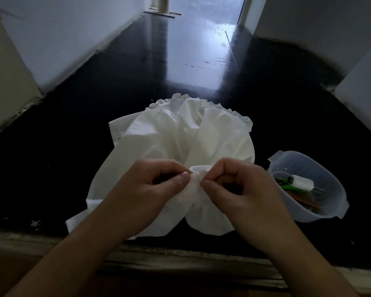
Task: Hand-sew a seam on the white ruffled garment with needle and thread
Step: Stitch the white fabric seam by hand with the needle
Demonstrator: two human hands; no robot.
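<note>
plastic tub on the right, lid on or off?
Off. The clear plastic tub is open-topped; the white thread spool and green items inside show directly. No lid visible.

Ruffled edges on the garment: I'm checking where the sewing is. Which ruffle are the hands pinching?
The near ruffle, gathered between the left hand and right hand. The far ruffled edge lies untouched on the dark surface.
</note>
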